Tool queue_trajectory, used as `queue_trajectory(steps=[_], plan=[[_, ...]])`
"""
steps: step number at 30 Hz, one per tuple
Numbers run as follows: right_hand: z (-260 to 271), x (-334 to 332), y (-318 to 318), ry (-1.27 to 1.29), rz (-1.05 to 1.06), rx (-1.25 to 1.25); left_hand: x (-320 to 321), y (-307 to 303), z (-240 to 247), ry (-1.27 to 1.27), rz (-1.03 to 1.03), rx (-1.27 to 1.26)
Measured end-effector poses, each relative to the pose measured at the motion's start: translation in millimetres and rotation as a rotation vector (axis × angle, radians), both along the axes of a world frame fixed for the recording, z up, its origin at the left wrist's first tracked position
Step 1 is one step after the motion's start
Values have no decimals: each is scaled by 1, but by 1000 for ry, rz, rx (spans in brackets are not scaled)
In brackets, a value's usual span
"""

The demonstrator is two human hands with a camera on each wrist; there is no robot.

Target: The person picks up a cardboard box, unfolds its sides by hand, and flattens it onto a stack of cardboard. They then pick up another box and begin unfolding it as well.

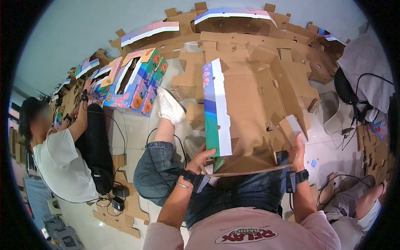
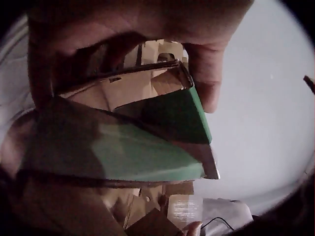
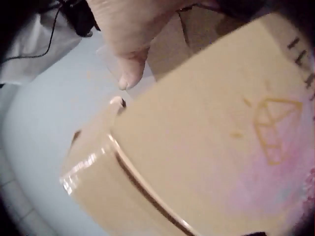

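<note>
A partly folded cardboard box (image 1: 246,108) lies open over the person's lap, brown inside, with a printed blue, green and white wall along its left side. At its near left corner the left hand (image 1: 200,159) grips the wall; the left wrist view shows thumb and fingers around the green corner flap (image 2: 147,152). The right hand (image 1: 297,152) holds the near right corner, thumb beside a pale flap (image 1: 293,127), other fingers hidden behind the cardboard. A brown panel (image 3: 206,108) with a yellow line drawing and pink print fills the right wrist view.
Finished-looking printed boxes (image 1: 133,85) stand on the floor at left, beside another seated person (image 1: 62,154). Flat cardboard sheets (image 1: 191,79) lie stacked ahead. More part-folded boxes (image 1: 233,18) line the wall. A grey stool (image 1: 331,110) stands at right, and cables (image 1: 125,129) trail across the floor.
</note>
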State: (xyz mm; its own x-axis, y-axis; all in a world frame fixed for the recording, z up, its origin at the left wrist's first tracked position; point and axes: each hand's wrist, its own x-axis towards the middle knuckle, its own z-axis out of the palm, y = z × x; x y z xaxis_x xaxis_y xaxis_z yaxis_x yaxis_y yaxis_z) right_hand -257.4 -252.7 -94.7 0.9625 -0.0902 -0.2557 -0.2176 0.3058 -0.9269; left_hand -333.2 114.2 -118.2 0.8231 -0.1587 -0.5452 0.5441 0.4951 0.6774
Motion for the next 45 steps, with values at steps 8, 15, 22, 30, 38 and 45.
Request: queue_trajectory(steps=[8,15,22,30,38,45], plan=[[-6,13,-9,-72,-200,79,-2,5,-14,40,-54,35],[10,21,-13,-103,-170,171,-5,5,-6,3,-46,73],[1,25,-27,-17,-155,186,-6,4,-5,8,-39,104],[3,22,-36,108,-158,242,-7,3,-2,-7,-18,82],[-9,22,-39,111,-164,208,-7,1,5,-45,1,162],[-5,21,-35,122,-182,195,-8,1,4,-49,12,175]])
